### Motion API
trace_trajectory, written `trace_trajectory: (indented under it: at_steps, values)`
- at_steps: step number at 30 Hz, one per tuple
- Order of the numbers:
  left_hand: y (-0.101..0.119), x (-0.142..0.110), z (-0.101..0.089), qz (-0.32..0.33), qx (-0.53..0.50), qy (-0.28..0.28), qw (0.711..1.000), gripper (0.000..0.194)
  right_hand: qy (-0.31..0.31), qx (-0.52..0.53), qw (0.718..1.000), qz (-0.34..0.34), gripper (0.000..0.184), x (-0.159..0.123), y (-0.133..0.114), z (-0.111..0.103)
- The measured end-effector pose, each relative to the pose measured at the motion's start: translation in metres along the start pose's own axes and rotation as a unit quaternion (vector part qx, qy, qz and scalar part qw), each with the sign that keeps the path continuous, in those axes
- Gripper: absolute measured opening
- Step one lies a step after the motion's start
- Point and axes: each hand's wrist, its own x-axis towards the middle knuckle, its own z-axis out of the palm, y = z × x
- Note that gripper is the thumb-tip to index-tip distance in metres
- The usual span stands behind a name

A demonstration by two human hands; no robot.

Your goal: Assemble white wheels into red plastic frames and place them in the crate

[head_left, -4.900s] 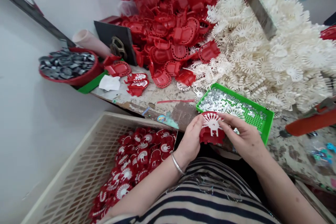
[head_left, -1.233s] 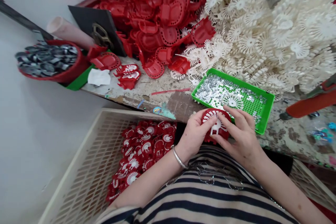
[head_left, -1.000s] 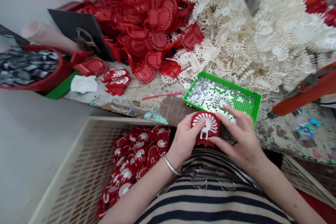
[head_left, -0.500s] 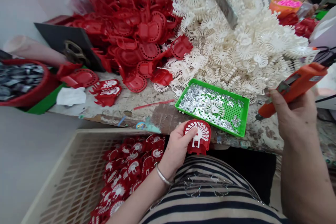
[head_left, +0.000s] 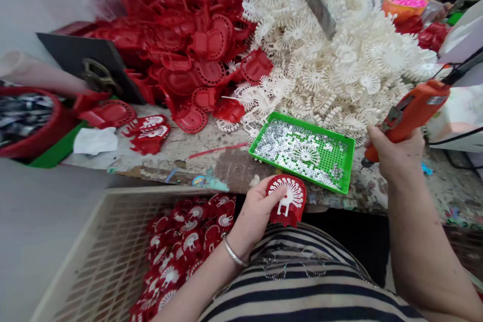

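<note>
In the head view, a smooth red plastic plate (head_left: 293, 215), arched at its top, carries a flat white fan (head_left: 293, 192) of thin spokes. The left grip (head_left: 253, 212) pinches the plate's left side, reaching the fan's hub, by the scuffed near edge of the surface (head_left: 234, 171). The right grip (head_left: 399, 157) wraps an orange driver (head_left: 417, 103) past the perforated green tray's (head_left: 350, 163) right edge.

head view | worn high — facing forward, down | close above workbench (head_left: 231, 165) | blurred upper right seems farther off
</note>
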Motion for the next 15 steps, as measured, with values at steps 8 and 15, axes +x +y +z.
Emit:
trace_trajectory:
  at_steps: [8,15]
  values:
    - [-0.002,0.001,0.001,-0.016,0.021,-0.021,0.999,0.032,-0.1,0.259,0.96,0.031,0.019,-0.019,-0.07,0.013]
    - [-0.004,0.001,0.001,-0.046,0.03,-0.031,0.998,0.038,-0.19,0.253,0.947,0.059,0.025,-0.04,-0.07,0.048]
